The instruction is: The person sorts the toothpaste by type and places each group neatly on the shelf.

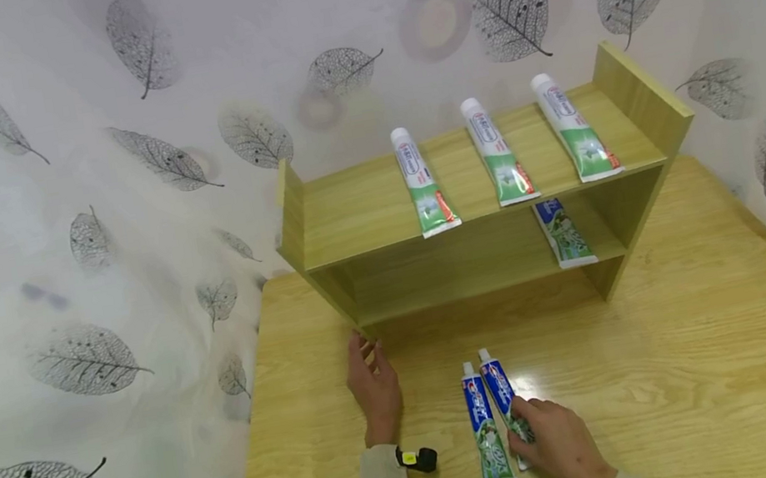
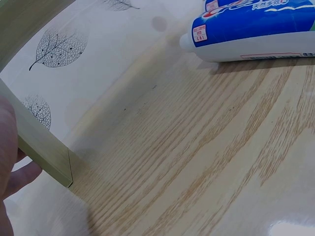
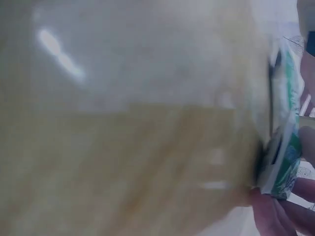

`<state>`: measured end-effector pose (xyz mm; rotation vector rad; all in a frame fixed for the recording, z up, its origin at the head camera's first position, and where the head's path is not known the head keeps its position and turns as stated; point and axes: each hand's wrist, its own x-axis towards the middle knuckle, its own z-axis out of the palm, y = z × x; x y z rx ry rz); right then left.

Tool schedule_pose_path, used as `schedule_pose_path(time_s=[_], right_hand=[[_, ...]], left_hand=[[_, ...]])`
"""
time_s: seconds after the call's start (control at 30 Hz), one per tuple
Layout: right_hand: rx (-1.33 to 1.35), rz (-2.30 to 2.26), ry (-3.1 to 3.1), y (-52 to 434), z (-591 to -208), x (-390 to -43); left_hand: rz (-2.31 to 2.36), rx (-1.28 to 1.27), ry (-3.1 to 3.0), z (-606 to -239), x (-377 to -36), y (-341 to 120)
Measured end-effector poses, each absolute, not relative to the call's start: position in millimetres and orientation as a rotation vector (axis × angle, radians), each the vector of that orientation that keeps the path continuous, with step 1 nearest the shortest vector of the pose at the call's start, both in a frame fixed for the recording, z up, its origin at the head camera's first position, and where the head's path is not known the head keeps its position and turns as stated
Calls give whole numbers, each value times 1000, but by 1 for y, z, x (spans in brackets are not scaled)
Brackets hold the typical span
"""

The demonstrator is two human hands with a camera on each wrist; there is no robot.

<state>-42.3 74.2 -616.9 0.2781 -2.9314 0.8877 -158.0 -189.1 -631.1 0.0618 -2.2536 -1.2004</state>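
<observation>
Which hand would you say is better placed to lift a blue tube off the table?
Right hand: it already holds one blue tube. The left hand rests by the shelf.

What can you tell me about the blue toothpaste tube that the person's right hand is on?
The blue toothpaste tube with a white cap lies flat on the light wooden table, cap pointing toward the wooden shelf unit. Its body is glossy blue with red and white lettering, turning green toward the flat crimped tail. It lies close against a second, matching blue tube on its left. The right hand covers its tail end, fingers curled onto it.
</observation>
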Motion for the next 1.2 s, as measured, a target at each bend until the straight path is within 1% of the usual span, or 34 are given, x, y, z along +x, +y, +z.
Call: schedule_pose_path(time_s=[0.23, 0.5, 0.77, 1.2], right_hand=[[300, 1005, -2882, 79, -617, -44], [366, 915, -2674, 88, -615, -44], [502, 888, -2439, 101, -596, -55], [524, 926, -2295, 111, -562, -67]], left_hand=[[-1213, 78, -2263, -632, -157, -191], [-1199, 52, -2239, -632, -159, -191], [-1169, 57, -2239, -633, -159, -191], [-1190, 55, -2250, -632, -158, -191]])
